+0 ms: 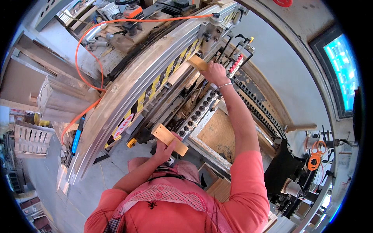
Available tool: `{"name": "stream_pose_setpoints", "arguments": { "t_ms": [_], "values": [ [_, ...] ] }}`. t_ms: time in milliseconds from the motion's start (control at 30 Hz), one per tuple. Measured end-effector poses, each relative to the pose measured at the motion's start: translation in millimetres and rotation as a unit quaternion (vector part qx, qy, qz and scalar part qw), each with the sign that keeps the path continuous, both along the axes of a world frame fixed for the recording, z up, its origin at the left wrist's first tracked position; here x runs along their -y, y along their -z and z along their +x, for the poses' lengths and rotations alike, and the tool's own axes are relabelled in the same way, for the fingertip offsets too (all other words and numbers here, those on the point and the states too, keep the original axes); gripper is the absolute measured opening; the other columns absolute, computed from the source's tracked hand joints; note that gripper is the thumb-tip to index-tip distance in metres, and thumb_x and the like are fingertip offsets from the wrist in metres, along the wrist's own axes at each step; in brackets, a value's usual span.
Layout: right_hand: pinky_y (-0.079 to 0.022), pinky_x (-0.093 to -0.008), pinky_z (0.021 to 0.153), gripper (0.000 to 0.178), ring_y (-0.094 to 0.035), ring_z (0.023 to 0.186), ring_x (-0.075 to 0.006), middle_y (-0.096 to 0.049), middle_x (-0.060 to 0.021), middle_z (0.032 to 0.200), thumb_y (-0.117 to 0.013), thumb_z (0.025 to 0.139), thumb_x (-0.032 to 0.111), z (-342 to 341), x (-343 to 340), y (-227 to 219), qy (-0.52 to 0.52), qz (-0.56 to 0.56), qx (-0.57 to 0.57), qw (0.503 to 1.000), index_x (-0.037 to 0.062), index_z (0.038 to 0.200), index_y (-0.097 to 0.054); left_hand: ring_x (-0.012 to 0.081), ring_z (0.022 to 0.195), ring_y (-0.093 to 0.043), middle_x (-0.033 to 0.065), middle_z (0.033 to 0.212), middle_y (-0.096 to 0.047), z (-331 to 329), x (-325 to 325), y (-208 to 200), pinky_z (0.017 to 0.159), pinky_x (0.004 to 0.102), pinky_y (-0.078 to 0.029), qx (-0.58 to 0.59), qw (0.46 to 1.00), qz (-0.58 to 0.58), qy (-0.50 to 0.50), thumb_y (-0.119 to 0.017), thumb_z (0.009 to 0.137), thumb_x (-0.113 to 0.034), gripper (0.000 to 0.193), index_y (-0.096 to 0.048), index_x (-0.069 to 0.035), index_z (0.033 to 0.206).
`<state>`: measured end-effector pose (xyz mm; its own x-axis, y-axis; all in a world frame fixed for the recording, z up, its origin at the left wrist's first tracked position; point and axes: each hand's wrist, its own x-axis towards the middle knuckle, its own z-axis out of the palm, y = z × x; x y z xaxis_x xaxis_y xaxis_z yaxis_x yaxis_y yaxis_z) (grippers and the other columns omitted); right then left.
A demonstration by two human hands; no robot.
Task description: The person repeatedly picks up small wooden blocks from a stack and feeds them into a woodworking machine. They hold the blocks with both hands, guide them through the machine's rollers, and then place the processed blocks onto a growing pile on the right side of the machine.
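Observation:
My left hand (164,151) is closed around a short flat wooden piece (165,135) with small holes near one end, held in front of my body at the machine's near end. Farther away, my right arm reaches over the machine. My right hand (216,73) grips another short wooden piece (198,62), whose free end points left toward the yellow-and-black striped rail (171,72). A paler wooden strip (180,73) lies just left of that hand, along the rail. Below the right hand runs a metal bar with a row of round dark knobs (197,113).
An orange hose (76,58) loops over the curved-looking machine beam (128,73) on the left. Red knobs (236,63) stand right of my right hand. A lit screen (342,72) is at far right. A slatted white crate (33,139) sits at far left. A yellow tape measure (132,143) is near my left hand.

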<state>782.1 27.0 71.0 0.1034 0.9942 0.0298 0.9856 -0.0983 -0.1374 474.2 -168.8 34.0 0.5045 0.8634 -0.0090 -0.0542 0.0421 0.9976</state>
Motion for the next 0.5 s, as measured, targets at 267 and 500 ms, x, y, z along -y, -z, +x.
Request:
{"name": "stream_pose_setpoints", "arguments": {
  "t_ms": [267, 500],
  "values": [
    [-0.050, -0.0392, 0.074, 0.043, -0.063, 0.082, -0.0327, -0.064, -0.0183, 0.083, -0.067, 0.070, 0.039, -1.8, 3.7, 4.0, 0.043, -0.019, -0.018, 0.999, -0.0006, 0.086, -0.060, 0.0119, 0.080, -0.056, 0.0067, 0.086, -0.059, -2.8, -0.3, 0.2, 0.071, 0.0265, -0.045, 0.020, 0.999, -0.038, -0.001, -0.047, 0.085, -0.009, 0.015, -0.057, 0.001, 0.092],
    [-0.051, -0.0379, 0.073, 0.041, -0.063, 0.082, -0.0297, -0.065, -0.0156, 0.083, -0.068, 0.068, 0.039, 2.8, -2.8, 5.8, 0.031, -0.022, 0.010, 0.999, 0.0024, 0.086, -0.064, 0.0138, 0.082, -0.056, 0.0076, 0.090, -0.058, -15.2, 3.0, -1.3, 0.073, 0.0283, -0.045, -0.050, 0.998, 0.010, 0.044, -0.046, 0.086, -0.010, 0.017, -0.054, 0.000, 0.097]
  ]
}}
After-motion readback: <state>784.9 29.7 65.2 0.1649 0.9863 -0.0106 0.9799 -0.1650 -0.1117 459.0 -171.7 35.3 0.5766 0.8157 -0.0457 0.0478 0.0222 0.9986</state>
